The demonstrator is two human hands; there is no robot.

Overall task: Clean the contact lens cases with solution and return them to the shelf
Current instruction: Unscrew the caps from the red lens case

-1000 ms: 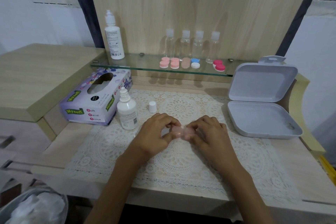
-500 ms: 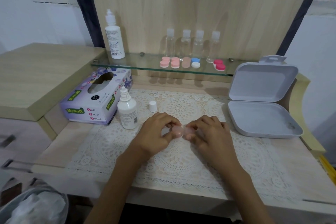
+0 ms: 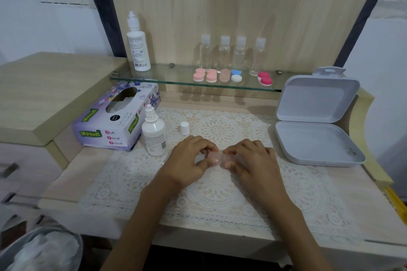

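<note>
A pale pink contact lens case (image 3: 217,157) rests low over the lace mat (image 3: 220,191), pinched from both ends by my left hand (image 3: 189,160) and my right hand (image 3: 253,160); fingers hide most of it. An uncapped white solution bottle (image 3: 154,136) stands just left of my left hand, its small white cap (image 3: 184,128) behind it on the mat. On the glass shelf (image 3: 167,77) lie several more cases: pink ones (image 3: 204,75), a beige one (image 3: 224,75), a blue-and-white one (image 3: 236,75) and a red one (image 3: 265,78).
A tall white bottle (image 3: 137,46) and several clear small bottles (image 3: 232,55) stand on the shelf. A purple tissue box (image 3: 116,116) sits left of the mat. An open grey plastic box (image 3: 315,116) lies to the right. A bin with white waste (image 3: 39,251) is at lower left.
Both hands keep hold of the pink case in the same spot; only the fingers shift slightly around it.
</note>
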